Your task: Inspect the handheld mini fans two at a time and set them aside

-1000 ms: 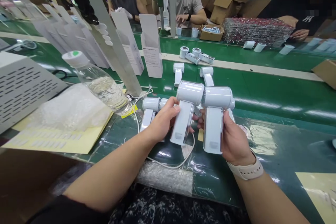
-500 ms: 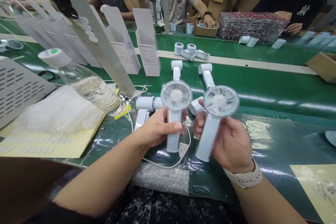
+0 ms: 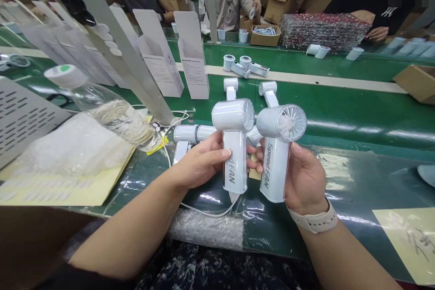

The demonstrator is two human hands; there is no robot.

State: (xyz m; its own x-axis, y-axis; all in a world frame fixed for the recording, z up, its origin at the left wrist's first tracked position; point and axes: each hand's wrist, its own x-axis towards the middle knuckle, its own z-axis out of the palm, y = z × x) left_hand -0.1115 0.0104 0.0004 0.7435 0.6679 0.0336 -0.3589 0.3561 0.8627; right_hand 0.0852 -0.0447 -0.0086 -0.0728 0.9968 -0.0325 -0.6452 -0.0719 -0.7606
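My left hand [image 3: 200,163] is closed round the handle of a white handheld fan [image 3: 234,145], held upright with its round head turned to the right. My right hand [image 3: 304,176], with a pale watch strap on the wrist, grips a second white fan [image 3: 277,154] whose handle reads "Speed FAN"; its clear front grille faces right and toward me. The two fans stand side by side, almost touching. Behind them, more white fans [image 3: 185,138] lie on the green belt [image 3: 356,118].
A clear water bottle [image 3: 108,111] leans at the left beside bubble wrap [image 3: 78,145] and yellow sheets. White cartons [image 3: 192,54] stand behind. A white cable [image 3: 204,210] loops under my hands. Across the belt sit three people, cardboard boxes and stacked trays [image 3: 322,31].
Both fans were turned in my hands: from side-on, to grilles facing me, to now with the printed handle sides toward me and heads pointing right. My hands stayed in place.
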